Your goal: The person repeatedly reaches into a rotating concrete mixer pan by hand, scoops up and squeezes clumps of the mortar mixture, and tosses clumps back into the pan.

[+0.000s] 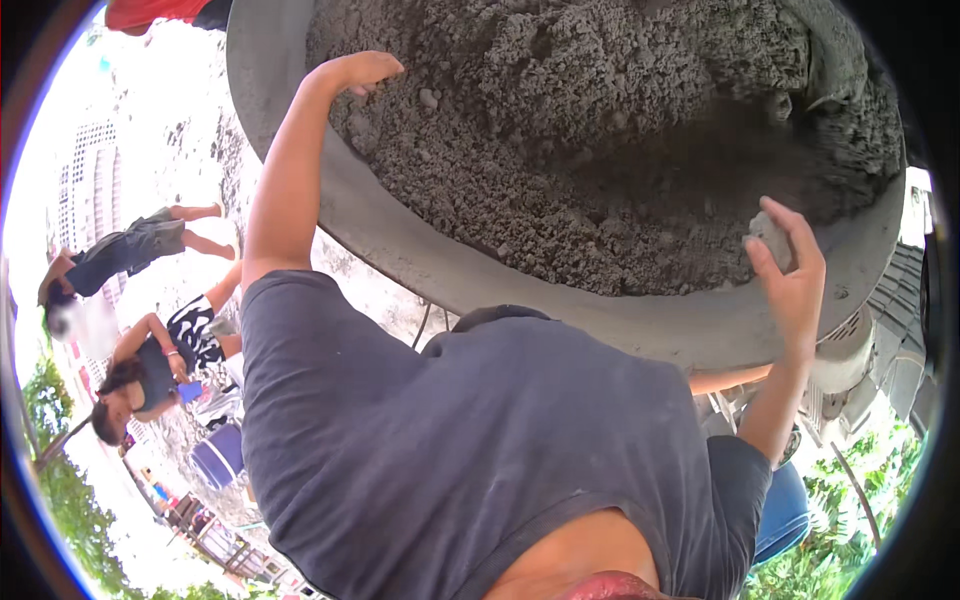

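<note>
A wide round grey mixing pan (620, 325) is in front of me, holding a crumbly dark-grey mortar-like mix (520, 150). My left hand (362, 72) reaches over the pan's left side, above the mix. Its fingers are stretched out and I see nothing in them. At the right side of the pan, my right hand (800, 265) has thumb and fingers around a pale grey lump (770, 237). Motion smears the mix at the pan's right, beside a mix-coated metal part (835, 55) that rises there. A small pale lump (429, 98) lies on the mix near my left hand.
On the left are a person in patterned shorts (150, 365) and another in dark clothes (125, 250). A blue-purple container (218, 455) stands near them. Someone's red garment (150, 12) shows at the top left. Something blue and rounded (785, 515) is low on the right, beside plants.
</note>
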A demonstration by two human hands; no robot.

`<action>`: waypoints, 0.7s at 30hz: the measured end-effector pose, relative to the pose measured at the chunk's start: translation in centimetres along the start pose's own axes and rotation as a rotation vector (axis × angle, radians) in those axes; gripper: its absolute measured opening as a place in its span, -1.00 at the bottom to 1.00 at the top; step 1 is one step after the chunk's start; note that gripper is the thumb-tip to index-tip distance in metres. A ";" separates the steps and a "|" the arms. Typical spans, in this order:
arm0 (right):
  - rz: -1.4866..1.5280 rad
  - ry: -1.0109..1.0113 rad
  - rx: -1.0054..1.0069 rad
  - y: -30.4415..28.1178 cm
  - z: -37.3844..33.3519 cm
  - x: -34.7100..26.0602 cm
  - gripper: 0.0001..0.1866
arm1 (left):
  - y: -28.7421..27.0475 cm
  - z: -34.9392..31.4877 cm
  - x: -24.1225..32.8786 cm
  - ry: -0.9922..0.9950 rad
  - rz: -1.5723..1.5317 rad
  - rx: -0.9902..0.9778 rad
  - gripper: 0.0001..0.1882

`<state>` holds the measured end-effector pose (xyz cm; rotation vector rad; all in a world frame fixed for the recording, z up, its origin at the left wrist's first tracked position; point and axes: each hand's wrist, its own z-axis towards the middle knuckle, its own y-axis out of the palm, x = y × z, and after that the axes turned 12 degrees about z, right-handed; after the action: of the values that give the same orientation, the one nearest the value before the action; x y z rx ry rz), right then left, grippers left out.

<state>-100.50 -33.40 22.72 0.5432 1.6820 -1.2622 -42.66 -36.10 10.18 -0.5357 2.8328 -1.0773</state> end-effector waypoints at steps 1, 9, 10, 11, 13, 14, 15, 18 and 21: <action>0.006 0.006 0.006 0.4 -0.1 0.6 -0.61 | 0.4 0.4 -0.9 -0.058 0.001 -0.018 -0.40; -0.257 -0.088 0.171 -0.2 -0.9 1.7 -0.64 | -1.1 -0.9 1.5 -0.095 -0.046 0.026 -0.39; -0.242 -0.052 0.184 -0.2 -0.9 2.0 -0.64 | -1.1 -1.0 1.9 -0.076 -0.034 0.024 -0.41; -0.224 -0.024 0.192 -0.2 -0.8 2.2 -0.64 | -0.9 -1.0 1.9 -0.072 -0.032 0.022 -0.41; -0.234 0.003 0.205 -0.5 -0.9 2.8 -0.63 | -0.5 -0.8 2.0 -0.071 0.028 -0.017 -0.43; -0.257 -0.025 0.255 -0.5 -0.9 2.9 -0.63 | -0.2 -0.7 2.0 -0.073 0.028 -0.017 -0.43; -0.279 -0.054 0.305 -0.5 -0.9 3.0 -0.63 | 0.2 -0.5 2.0 -0.067 0.036 -0.016 -0.44; -0.307 -0.029 0.308 -0.9 -1.2 3.3 -0.63 | 0.5 -0.6 2.6 -0.043 0.029 0.001 -0.45; -0.290 -0.023 0.284 -1.2 -1.5 3.3 -0.63 | 0.4 -0.7 2.9 -0.011 0.015 0.045 -0.42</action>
<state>-103.57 -33.10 20.48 0.4592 1.6120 -1.7275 -45.59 -36.39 10.62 -0.5145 2.7911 -1.1296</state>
